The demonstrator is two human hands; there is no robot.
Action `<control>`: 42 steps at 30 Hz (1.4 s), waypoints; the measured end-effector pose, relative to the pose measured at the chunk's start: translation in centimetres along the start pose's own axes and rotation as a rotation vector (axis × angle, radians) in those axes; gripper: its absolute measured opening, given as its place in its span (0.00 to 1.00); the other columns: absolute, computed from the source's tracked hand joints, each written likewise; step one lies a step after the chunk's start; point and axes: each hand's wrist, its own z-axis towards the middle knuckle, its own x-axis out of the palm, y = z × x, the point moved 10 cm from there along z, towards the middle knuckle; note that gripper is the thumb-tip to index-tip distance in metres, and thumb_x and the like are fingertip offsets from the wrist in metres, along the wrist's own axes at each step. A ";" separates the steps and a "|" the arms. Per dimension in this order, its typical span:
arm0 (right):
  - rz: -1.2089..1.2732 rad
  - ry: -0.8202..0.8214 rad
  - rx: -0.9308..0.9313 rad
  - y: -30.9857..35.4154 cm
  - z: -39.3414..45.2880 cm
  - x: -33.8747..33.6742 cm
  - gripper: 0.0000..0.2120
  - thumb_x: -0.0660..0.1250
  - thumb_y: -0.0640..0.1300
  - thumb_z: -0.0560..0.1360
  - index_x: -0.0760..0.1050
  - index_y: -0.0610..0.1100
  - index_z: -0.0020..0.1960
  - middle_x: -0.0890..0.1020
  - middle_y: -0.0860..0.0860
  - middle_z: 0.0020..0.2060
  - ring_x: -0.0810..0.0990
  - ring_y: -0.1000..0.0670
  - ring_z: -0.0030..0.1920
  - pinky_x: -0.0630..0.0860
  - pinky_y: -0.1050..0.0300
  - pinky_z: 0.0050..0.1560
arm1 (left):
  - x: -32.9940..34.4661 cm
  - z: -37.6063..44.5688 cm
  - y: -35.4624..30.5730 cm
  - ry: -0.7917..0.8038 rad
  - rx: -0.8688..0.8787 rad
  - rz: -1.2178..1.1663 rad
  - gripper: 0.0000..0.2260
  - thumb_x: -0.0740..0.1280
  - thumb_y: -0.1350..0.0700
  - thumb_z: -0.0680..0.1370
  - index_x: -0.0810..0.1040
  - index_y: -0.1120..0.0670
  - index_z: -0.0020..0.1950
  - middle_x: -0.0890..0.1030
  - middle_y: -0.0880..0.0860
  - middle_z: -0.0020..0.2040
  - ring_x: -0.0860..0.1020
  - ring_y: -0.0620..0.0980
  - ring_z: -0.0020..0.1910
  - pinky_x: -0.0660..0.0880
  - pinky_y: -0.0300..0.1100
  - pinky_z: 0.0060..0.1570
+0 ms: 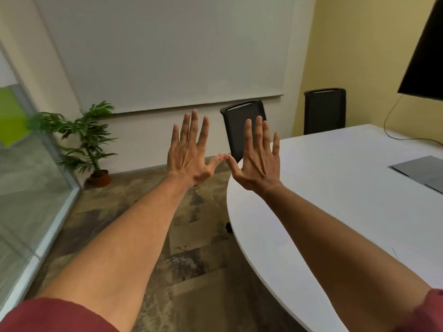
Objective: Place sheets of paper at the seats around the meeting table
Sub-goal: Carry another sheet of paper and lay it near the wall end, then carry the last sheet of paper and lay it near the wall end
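My left hand (189, 152) and my right hand (257, 159) are both raised in front of me with backs toward the camera, fingers spread and straight, thumb tips nearly touching. Neither holds anything. The white meeting table (335, 200) with a rounded end fills the right side; my right forearm stretches over it. Faint edges of white paper (395, 254) lie on the table near my right arm, hard to tell from the tabletop. Two black chairs stand at the table's far side, one (239, 125) behind my hands and one (324, 111) further right.
A grey panel (422, 171) is set in the tabletop at right. A black screen (426, 58) hangs on the yellow wall, a cable running down from it. A potted plant (88, 140) stands in the left corner beside a glass wall (31, 188). Patterned floor lies between.
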 end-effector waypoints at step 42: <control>-0.493 0.260 1.072 -32.0 -7.5 17.5 0.46 0.49 0.70 0.74 0.35 0.44 0.79 0.43 0.41 0.80 0.42 0.41 0.80 0.41 0.39 0.77 | 39.2 15.7 -28.8 0.431 0.892 -0.504 0.42 0.49 0.32 0.77 0.32 0.53 0.79 0.35 0.59 0.80 0.36 0.57 0.79 0.39 0.55 0.77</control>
